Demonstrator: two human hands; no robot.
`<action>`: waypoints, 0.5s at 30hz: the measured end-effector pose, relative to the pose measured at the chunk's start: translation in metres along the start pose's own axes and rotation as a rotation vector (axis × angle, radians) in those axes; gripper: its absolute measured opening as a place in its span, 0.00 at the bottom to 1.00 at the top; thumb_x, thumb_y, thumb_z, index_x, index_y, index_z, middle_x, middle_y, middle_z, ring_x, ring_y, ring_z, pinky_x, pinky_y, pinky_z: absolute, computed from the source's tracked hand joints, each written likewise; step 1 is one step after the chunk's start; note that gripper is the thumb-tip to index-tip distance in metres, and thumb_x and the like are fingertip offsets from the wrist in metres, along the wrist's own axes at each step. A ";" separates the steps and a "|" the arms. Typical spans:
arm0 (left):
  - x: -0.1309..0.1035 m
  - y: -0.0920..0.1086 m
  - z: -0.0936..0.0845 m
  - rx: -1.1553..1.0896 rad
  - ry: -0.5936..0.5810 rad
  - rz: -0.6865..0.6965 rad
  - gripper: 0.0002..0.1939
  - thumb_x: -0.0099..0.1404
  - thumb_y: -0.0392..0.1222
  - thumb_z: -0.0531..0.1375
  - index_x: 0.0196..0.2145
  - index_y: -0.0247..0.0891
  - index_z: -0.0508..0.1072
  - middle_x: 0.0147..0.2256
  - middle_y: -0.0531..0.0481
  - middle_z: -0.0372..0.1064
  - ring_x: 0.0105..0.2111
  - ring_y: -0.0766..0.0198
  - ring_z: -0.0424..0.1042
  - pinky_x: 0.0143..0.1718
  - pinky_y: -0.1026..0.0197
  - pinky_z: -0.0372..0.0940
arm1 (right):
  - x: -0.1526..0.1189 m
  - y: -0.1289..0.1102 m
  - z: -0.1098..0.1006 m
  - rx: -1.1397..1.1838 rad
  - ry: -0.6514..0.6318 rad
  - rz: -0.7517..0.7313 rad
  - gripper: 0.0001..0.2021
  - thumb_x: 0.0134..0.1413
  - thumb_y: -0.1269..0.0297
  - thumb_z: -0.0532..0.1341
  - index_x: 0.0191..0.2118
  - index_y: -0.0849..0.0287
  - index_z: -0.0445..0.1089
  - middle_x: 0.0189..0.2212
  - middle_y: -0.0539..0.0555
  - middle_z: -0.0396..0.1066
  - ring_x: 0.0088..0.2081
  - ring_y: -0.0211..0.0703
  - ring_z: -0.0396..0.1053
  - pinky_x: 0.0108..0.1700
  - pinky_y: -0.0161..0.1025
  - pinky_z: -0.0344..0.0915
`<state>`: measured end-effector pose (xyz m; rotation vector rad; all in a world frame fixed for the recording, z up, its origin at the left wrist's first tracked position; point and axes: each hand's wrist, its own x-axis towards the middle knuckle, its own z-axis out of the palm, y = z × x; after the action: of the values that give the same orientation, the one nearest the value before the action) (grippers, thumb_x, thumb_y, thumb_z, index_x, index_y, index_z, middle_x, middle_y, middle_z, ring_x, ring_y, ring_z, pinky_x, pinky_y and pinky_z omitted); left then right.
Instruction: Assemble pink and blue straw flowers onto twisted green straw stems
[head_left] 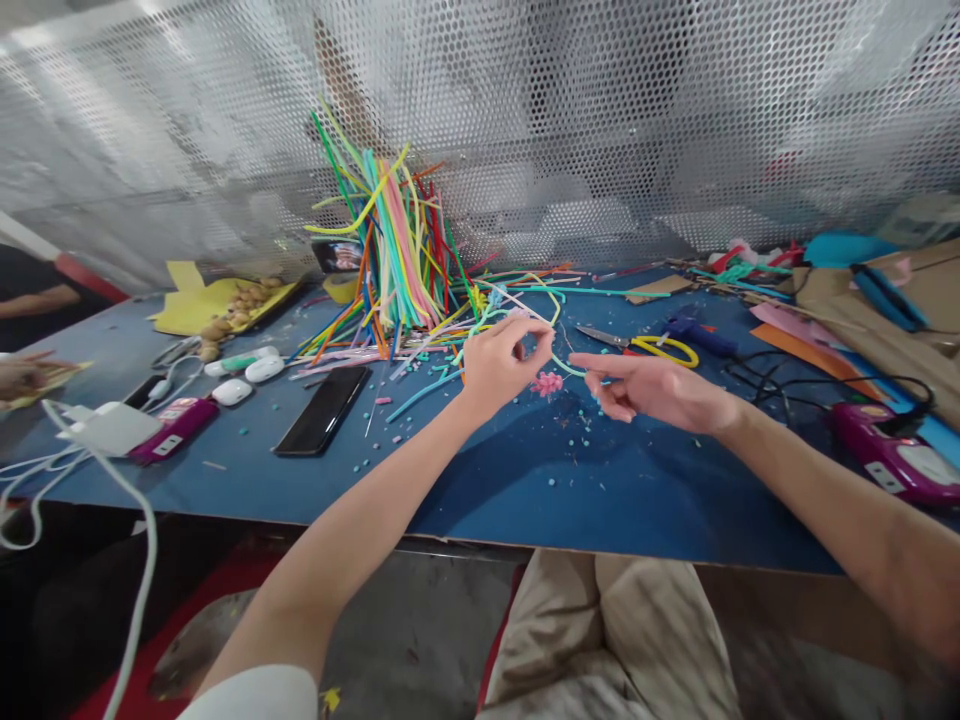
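Well to the left of the pink cluster [547, 384], I see a black phone [321, 411] lying on the blue table [480, 490], with a tall bunch of stems [405, 250] farther back. Just left of the cluster and a little beyond it, the left hand [510, 355] makes a ring, thumb and fingertip pinched together on one end of a pale green stem [568, 369]. That stem slants rightward past the cluster's far side, its length running from hand to hand; the left is nearer. Right of the cluster, the right hand [645, 388] is loose, fingers reaching left toward the stem; I can't tell whether they touch it. Scissors [637, 343] lie behind, right of the cluster.
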<state>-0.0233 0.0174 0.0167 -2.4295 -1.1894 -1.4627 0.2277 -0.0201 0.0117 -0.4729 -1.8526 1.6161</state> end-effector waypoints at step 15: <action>-0.001 0.001 0.008 -0.006 -0.310 -0.071 0.12 0.68 0.40 0.57 0.47 0.41 0.74 0.43 0.51 0.77 0.35 0.65 0.73 0.42 0.60 0.64 | 0.019 0.040 -0.038 -1.329 0.306 0.182 0.17 0.65 0.52 0.54 0.43 0.56 0.74 0.44 0.58 0.76 0.48 0.56 0.69 0.53 0.55 0.62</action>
<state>-0.0173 0.0199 0.0120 -2.7174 -1.3382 -1.1319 0.2336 0.0273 -0.0213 -1.3463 -2.4279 0.1232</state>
